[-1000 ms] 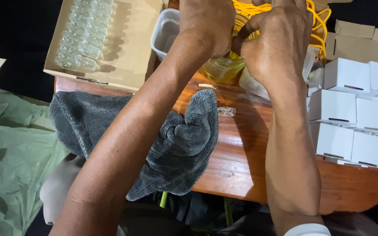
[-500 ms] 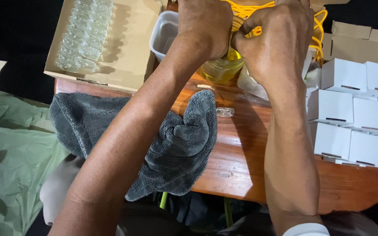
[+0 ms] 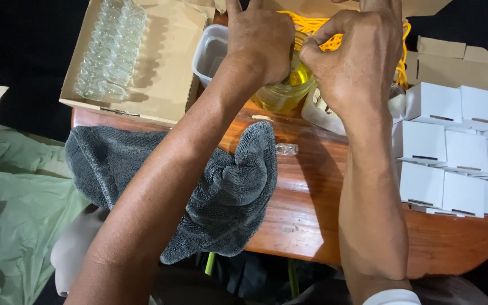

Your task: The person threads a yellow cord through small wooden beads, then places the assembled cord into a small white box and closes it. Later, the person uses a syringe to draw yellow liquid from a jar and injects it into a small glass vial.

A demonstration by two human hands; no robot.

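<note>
Grey towel (image 3: 199, 186) lies crumpled on the near edge of the wooden table (image 3: 312, 209); a small clear vial (image 3: 287, 149) lies just beyond it. Left hand (image 3: 261, 42) and right hand (image 3: 357, 62) both curl closed over a glass jar of yellow liquid (image 3: 283, 90); what the fingers pinch is hidden. White boxes (image 3: 453, 152) sit at right, a cardboard tray of vials (image 3: 108, 48) far left.
</note>
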